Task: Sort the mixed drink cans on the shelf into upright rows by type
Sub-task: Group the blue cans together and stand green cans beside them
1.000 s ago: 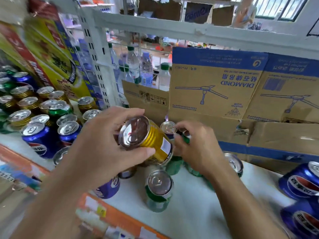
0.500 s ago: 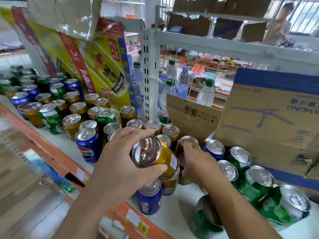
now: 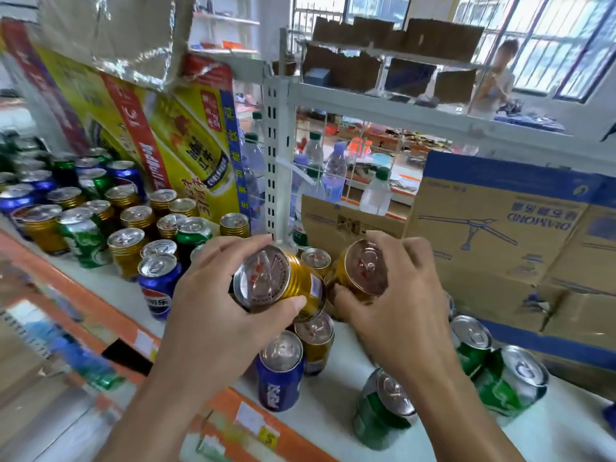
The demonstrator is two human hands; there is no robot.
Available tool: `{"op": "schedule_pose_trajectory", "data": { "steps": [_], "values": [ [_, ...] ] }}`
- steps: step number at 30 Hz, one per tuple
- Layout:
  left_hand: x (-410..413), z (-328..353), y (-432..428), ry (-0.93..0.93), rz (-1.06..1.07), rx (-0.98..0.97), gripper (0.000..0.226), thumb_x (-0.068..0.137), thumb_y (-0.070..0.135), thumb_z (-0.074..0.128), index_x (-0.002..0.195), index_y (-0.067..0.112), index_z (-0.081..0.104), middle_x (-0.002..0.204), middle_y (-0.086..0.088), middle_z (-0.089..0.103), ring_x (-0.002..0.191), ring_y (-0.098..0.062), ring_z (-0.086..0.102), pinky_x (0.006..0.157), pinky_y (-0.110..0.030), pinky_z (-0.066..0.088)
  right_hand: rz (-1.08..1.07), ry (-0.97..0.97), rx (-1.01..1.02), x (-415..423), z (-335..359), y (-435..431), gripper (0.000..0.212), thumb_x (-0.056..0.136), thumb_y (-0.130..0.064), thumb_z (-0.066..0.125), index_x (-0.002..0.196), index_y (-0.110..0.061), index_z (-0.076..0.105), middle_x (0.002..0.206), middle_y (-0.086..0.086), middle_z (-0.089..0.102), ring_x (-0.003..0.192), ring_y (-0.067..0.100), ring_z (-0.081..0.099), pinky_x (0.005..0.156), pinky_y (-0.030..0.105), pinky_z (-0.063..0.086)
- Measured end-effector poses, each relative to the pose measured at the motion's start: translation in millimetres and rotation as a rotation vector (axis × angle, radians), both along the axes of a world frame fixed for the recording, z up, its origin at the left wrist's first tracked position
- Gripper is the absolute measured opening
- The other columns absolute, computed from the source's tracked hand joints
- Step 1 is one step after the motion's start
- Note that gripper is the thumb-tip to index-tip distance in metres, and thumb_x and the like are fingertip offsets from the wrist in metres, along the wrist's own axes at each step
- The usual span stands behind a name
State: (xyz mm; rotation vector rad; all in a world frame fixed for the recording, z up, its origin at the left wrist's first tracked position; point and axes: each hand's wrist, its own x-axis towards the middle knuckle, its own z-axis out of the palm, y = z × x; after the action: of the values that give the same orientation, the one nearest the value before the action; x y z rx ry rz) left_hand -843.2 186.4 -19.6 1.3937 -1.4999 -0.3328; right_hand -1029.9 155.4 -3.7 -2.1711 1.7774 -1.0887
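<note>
White metal shelving fills the frame, and an orange price rail runs diagonally along the front edge of the shelf, from the left side down to the bottom centre. At the centre of the frame the left hand grasps a first gold can, with its fingers curled over the upper side and its thumb underneath. The can is tipped so that its silver lid faces the camera. Just to the right, the right hand clasps a second gold can in the same way, also tilted lid-forward. The two cans are close together and both are held above the shelf. Directly below them a blue Pepsi can stands upright, with an upright gold can just beside it towards the back. In the lower right, green cans sit leaning at angles, and whether any lies fully on its side cannot be told. Across the left of the frame is a mixed cluster of cans, gold, green and blue together, all upright with their lids showing. Behind that cluster, in the upper left, a yellow printed carton leans. A large cardboard box with a blue band fills the right side at the back of the shelf. Water bottles show through the wire back panel near the centre top. A person stands by the window in the upper right.
</note>
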Motion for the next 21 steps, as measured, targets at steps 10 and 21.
{"op": "schedule_pose_trajectory", "data": {
  "steps": [10, 21],
  "values": [
    [80.2, -1.6, 58.6, -0.096, 0.250, 0.044, 0.067, 0.055, 0.060, 0.073, 0.118, 0.048, 0.053, 0.117, 0.023, 0.046, 0.103, 0.017, 0.043, 0.067, -0.008, 0.047, 0.241, -0.281, -0.123, 80.7, -16.5, 20.0, 0.072, 0.065, -0.022, 0.085, 0.130, -0.013, 0.057, 0.108, -0.003, 0.041, 0.086, -0.015, 0.037, 0.079, -0.011, 0.023],
    [256.1, -27.6, -1.7, -0.219, 0.332, 0.163, 0.067, 0.061, 0.027, 0.088, 0.123, 0.026, 0.061, 0.113, 0.010, 0.044, 0.090, 0.008, 0.032, 0.073, 0.000, 0.033, 0.404, -0.258, 0.044, 251.3, -26.9, -23.2, 0.076, 0.060, -0.047, 0.066, 0.132, -0.028, 0.051, 0.115, -0.025, 0.040, 0.105, -0.018, 0.037, 0.084, -0.002, 0.029]
  ]
}}
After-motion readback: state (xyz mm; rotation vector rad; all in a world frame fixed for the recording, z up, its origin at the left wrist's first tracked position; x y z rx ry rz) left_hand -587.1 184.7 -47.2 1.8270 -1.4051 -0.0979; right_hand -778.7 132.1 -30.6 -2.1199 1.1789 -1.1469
